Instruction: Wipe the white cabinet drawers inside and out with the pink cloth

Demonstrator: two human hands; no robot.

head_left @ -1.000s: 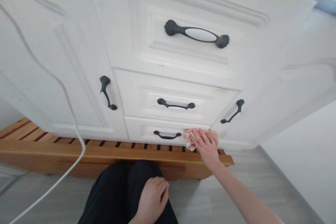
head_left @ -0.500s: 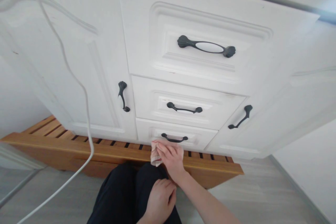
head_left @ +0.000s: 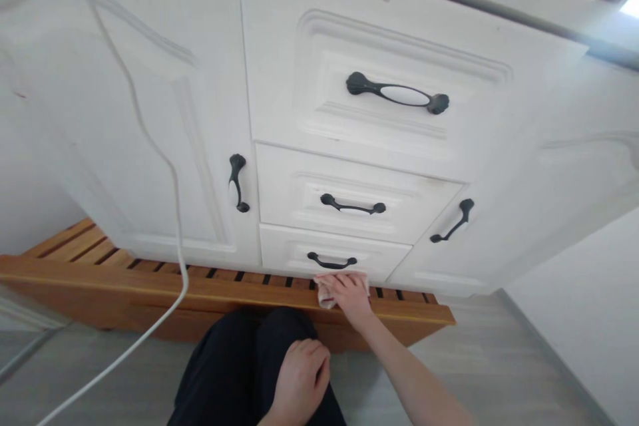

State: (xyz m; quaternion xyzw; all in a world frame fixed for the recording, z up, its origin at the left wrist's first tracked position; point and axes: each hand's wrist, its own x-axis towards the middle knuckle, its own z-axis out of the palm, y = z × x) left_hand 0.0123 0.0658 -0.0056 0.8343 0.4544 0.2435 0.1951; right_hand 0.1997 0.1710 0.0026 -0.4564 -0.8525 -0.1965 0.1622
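My right hand [head_left: 352,296] is pressed over a folded pale pink-and-white cloth [head_left: 327,294]. The cloth lies at the bottom edge of the lowest drawer [head_left: 379,256], over the slats and front rail of a wooden bench [head_left: 239,289]. Just above the fingers is that drawer's dark handle [head_left: 332,261]. My left hand [head_left: 302,373] rests on my dark-trousered knee, its fingers curled in loosely with nothing visible in them.
A white cabinet [head_left: 279,80] with more drawers and side doors carries dark handles, including a large one [head_left: 399,93] on the top drawer. A white cable [head_left: 177,213] hangs down at the left across the bench. Grey flooring [head_left: 479,359] shows at right.
My right hand and the cloth have slid to the right along the bench below the lowest drawer. My left hand stays on the knee. The view has shifted slightly.
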